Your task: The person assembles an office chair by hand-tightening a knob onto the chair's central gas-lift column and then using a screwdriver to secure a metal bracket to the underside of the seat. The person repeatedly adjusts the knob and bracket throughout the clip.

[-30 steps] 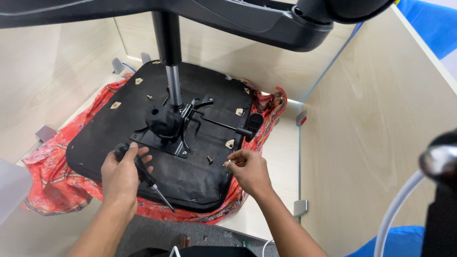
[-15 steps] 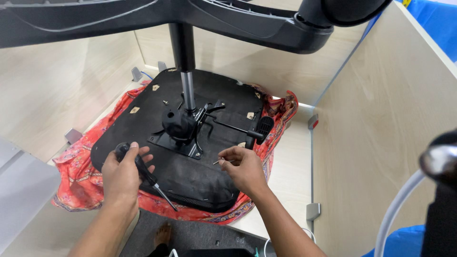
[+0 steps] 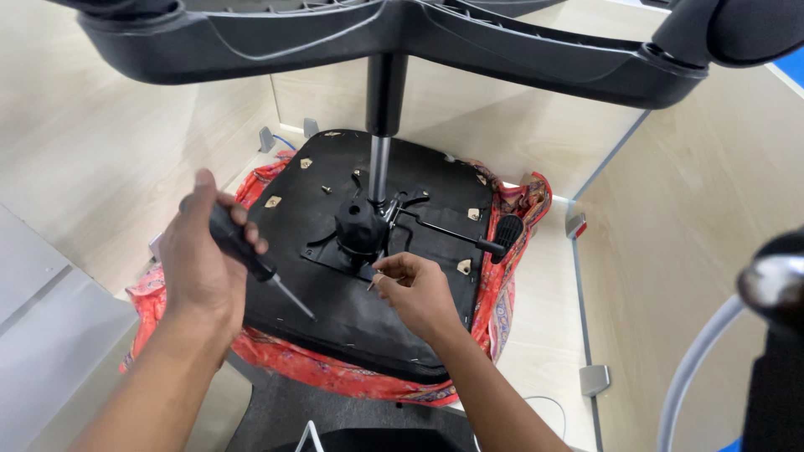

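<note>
The left hand (image 3: 201, 268) gripped a black-handled screwdriver (image 3: 251, 259) over the upturned black chair seat (image 3: 352, 310), which lay on a red patterned cloth (image 3: 502, 285). The right hand (image 3: 419, 293) pinched a small screw (image 3: 374, 283) beside the metal mechanism (image 3: 360, 226).

The place is a corner made of light wood-look panels (image 3: 92, 142), pale beige with a fine grain. One panel stands on the left, one at the back (image 3: 502, 117), and one larger on the right (image 3: 695, 243). Small grey metal brackets (image 3: 593, 378) hold the panels at their lower edges, and a thin grey strip runs along the joint on the right side. The surface below (image 3: 544, 335) has the same light wood colour. At the left a flat grey board (image 3: 50, 335) is lying. In the upper right corner a little blue area (image 3: 787, 67) is visible behind the panel. The light is soft and even, without hard shadows.
</note>
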